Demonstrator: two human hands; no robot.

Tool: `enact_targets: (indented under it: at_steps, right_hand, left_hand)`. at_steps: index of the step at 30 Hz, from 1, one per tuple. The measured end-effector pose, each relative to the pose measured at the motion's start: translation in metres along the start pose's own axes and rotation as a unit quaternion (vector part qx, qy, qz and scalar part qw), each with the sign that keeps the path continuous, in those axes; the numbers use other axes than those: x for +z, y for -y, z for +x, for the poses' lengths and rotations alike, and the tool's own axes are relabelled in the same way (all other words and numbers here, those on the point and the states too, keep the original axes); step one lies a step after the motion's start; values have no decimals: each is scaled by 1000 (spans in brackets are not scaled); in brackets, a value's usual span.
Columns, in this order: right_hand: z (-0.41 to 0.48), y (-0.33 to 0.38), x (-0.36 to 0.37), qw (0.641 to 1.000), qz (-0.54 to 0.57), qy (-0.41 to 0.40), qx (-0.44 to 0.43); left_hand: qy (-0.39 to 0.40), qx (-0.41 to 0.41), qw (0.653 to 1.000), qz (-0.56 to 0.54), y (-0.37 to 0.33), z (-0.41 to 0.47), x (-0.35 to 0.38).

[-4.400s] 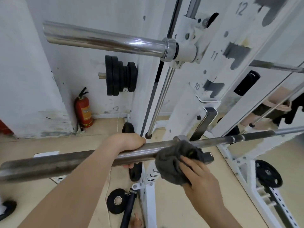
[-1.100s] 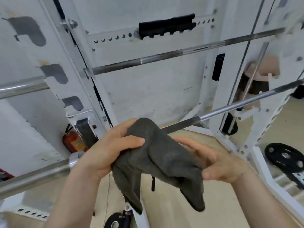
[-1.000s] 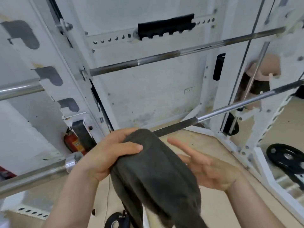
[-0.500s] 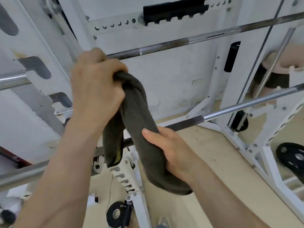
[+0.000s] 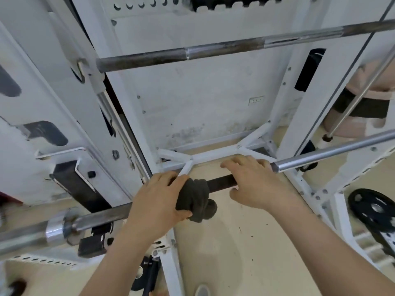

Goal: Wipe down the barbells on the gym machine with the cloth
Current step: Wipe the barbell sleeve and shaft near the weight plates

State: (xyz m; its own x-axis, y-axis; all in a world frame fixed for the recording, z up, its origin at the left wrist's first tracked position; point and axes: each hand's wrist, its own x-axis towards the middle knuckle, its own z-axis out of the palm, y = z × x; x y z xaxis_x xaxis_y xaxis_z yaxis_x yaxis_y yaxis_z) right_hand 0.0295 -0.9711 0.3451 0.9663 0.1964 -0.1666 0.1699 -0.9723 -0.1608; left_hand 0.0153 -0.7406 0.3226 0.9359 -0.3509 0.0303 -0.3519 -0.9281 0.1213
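Clamps cloth (image 5: pixel 197 197) round lower barbell (image 5: pixel 220 182) in left-hand grip (image 5: pixel 156 199) for full wiping contact; holds same bar just beside in closed right-hand grip (image 5: pixel 256 184), apparently against rolling.

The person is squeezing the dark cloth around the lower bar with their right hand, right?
Not quite. The head view shows the left hand squeezing the dark cloth around the lower bar. The right hand grips the bare bar just beside the cloth.
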Motion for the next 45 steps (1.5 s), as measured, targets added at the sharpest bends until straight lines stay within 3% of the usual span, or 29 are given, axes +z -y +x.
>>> enact_targets:
  at_steps: [2,4,8,11,14,18,22,24,31,36,40,45]
  right_hand:
    - [9,-9,7,997,-74,32,8]
    - [14,-13,11,994,-109,-14,1]
    - [20,-28,22,997,-45,-52,-44]
    - [16,-59,17,997,-31,-33,-55]
    - [12,-105,1,998,-61,-18,-1]
    - [20,-140,-6,996,-68,30,-41]
    - [26,-151,-5,992,-90,-4,-93]
    - [29,-153,-1,987,-108,-25,-112]
    - [34,-155,9,978,-136,-69,-143]
    - [33,-154,4,982,-125,-37,-135]
    - [36,-160,-1,985,-90,-2,-147]
    - [40,-161,7,982,-100,-38,-158]
  left_hand:
    - [9,0,1000,20,-8,10,2]
    - [14,12,998,60,-21,22,3]
    - [16,53,984,170,-53,43,6]
    - [26,57,983,173,-72,53,12]
    - [36,32,983,176,-80,57,18]
    - [4,22,991,135,-90,58,23]
    - [-70,-179,974,122,-87,31,27]
    - [-72,-220,963,136,-80,22,33]
    - [-133,-200,962,131,-114,49,49]
    - [-76,-69,987,125,-211,123,63]
    - [-80,-55,987,126,-178,103,58]
    - [-62,-181,974,121,-102,51,30]
